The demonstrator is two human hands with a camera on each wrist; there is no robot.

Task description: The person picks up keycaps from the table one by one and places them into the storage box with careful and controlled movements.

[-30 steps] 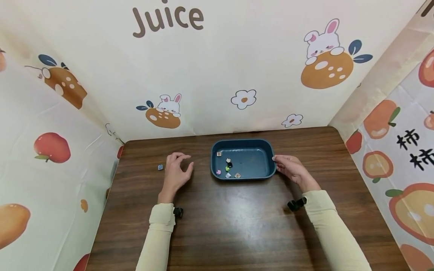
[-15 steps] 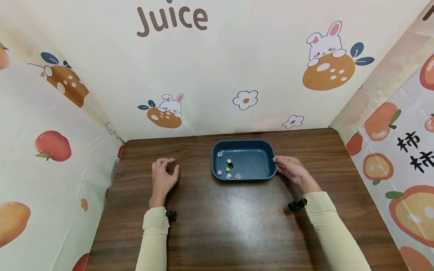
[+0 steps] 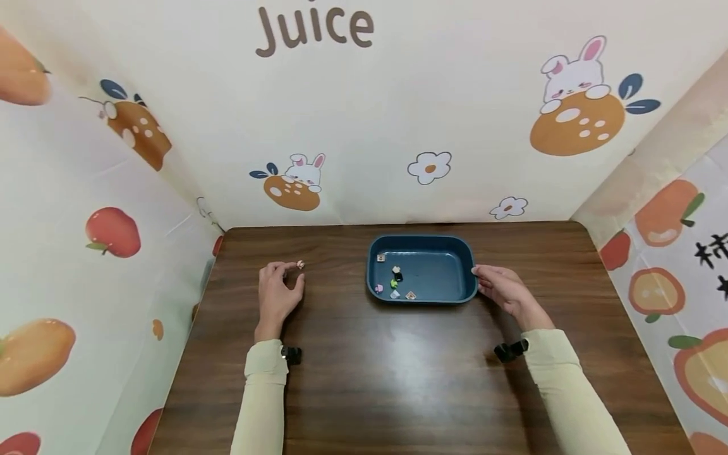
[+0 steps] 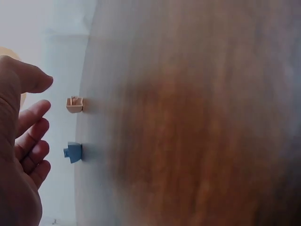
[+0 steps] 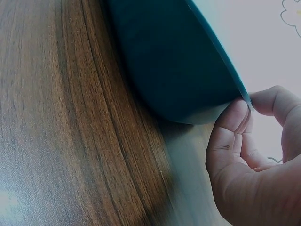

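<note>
My left hand (image 3: pixel 277 294) hovers over the left part of the table, thumb and index finger apart. In the left wrist view nothing lies between its fingers. A small peach-coloured block-like piece (image 4: pixel 74 104) sits on the table beyond them; in the head view this peach piece (image 3: pixel 300 264) shows right at the index fingertip. A small blue piece (image 4: pixel 73 152) stands beside it, mostly hidden by the hand in the head view. With thumb and fingers, my right hand (image 3: pixel 506 291) pinches the right rim of a dark blue tray (image 5: pixel 174 61).
Inside the tray (image 3: pixel 421 300), mostly to its left, lie several tiny pieces, among them a green piece (image 3: pixel 394 284), a black piece (image 3: pixel 398 277) and a pink piece (image 3: pixel 378 288). A printed cloth wall (image 3: pixel 364 126) rises behind the wooden table (image 3: pixel 392 392).
My left hand has moved left, over the blue piece, uncovering the peach piece by its index finger. The right hand keeps its hold on the tray rim. The head view has turned slightly left.
</note>
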